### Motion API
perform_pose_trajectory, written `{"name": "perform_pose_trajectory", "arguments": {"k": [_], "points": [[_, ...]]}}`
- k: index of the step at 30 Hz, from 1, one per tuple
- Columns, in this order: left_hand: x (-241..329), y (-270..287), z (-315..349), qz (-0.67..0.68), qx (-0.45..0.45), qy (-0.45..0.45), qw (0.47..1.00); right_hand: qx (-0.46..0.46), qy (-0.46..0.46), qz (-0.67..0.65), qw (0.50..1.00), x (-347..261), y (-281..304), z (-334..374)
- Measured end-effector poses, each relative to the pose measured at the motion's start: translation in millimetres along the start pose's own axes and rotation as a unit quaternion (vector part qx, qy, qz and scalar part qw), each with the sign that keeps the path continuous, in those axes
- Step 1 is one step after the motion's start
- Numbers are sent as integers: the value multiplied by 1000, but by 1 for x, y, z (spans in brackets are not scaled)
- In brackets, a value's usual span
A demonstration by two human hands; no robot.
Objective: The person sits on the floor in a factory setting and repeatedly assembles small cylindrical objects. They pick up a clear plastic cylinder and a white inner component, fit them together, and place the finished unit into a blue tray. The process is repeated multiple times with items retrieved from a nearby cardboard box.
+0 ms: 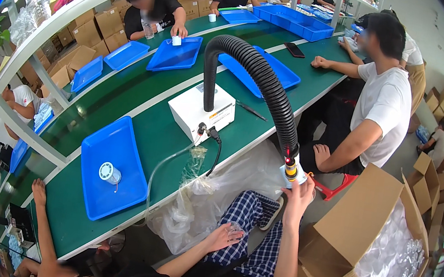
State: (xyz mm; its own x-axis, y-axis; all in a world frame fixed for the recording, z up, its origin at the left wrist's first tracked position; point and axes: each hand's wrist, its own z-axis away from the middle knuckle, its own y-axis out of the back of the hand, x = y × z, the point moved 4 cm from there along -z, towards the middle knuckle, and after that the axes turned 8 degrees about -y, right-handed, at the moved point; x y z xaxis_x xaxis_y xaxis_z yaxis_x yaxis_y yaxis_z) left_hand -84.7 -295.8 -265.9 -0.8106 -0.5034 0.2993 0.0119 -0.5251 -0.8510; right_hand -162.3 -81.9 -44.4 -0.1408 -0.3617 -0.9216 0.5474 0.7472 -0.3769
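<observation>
My right hand (pixel 299 199) is raised at the end of a black corrugated hose (pixel 266 69), with its fingers around a small white cylindrical part (pixel 286 181). That part touches or sits just under the hose's nozzle (pixel 291 169), which has a yellow band and a red light; the exact contact is hidden. Over my lap, my left hand (pixel 220 239) is turned palm up with a small clear plastic piece (pixel 234 230) in its fingers. The hose rises from a white box-shaped machine (pixel 202 115) on the green table. A white round slotted part (pixel 109 173) with a thin wire lies in a blue tray (pixel 100 148).
At my right stands an open cardboard box (pixel 347 220) of clear plastic pieces (pixel 393 259). Clear plastic sheeting (pixel 185 214) hangs at the table edge. A cable (pixel 217 157) and a tube (pixel 151 185) leave the machine. A person in white (pixel 384 103) sits at the right.
</observation>
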Motion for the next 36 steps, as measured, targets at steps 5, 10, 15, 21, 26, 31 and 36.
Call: {"name": "perform_pose_trajectory", "arguments": {"k": [5, 10, 15, 21, 26, 31, 36], "points": [[2, -7, -3, -30, -10, 1, 999, -107, -300, -499, 806, 26, 1, -9], [4, -8, -5, -25, -6, 1, 1000, -161, -337, -578, 726, 31, -20, -2], [5, -6, -8, -24, -2, -9, 1000, -202, -314, -623, 688, 27, -32, -16], [7, -10, -8, -24, 6, 2, 1000, -421, -314, -586, 618, 33, -18, -20], [8, -4, -5, -20, 21, -15, 999, -291, -316, -147, 891, 44, 10, -30], [9, -13, -10, -41, 24, -40, 998, -11, -115, -238, 964, 26, 21, -26], [61, -83, -4, -105, -17, -159, 981, -55, 11, -146, 988, -15, 28, 41]]}}
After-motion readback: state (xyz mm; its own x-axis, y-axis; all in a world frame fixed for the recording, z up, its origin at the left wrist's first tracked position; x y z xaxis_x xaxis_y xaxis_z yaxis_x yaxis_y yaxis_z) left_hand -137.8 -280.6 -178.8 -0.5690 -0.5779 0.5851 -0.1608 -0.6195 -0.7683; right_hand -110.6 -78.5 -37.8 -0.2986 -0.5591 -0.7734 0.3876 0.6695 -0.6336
